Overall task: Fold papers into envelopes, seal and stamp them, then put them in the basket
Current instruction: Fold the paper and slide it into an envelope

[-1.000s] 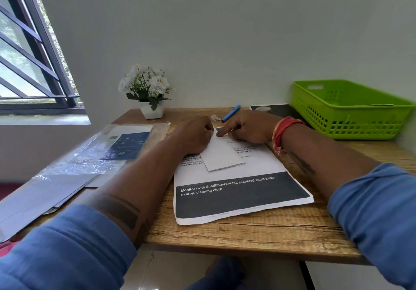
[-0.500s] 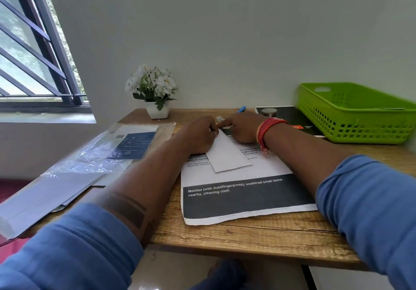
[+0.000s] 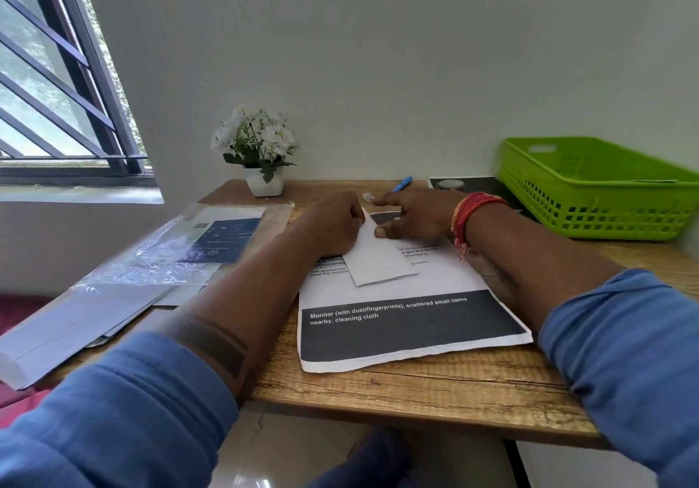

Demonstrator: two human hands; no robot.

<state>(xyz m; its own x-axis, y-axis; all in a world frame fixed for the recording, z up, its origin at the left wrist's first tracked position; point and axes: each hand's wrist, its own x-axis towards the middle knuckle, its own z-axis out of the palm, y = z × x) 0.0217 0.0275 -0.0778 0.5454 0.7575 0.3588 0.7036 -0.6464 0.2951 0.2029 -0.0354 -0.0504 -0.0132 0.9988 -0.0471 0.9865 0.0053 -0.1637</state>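
A small folded white envelope [image 3: 378,260] lies on a stack of printed sheets [image 3: 408,325] at the middle of the wooden table [image 3: 435,393]. My left hand [image 3: 329,222] is closed in a fist and presses on the envelope's upper left edge. My right hand [image 3: 420,215] has its fingers apart: the thumb rests on the envelope's top right, and the index finger stretches to a tiny pale piece, perhaps a stamp [image 3: 367,196], just behind it. The green plastic basket [image 3: 605,200] stands at the back right; I cannot make out what is in it.
A blue pen [image 3: 401,183] lies behind my hands, next to a dark printed sheet [image 3: 476,185]. A white pot of flowers [image 3: 263,154] stands by the wall. A clear plastic sleeve with envelopes [image 3: 170,253] covers the table's left side and hangs over its edge. A window is to the left.
My right hand has spread its fingers and its index finger has shifted left and back toward the tiny pale piece. The left fist stays on the envelope. The camera has tilted slightly.
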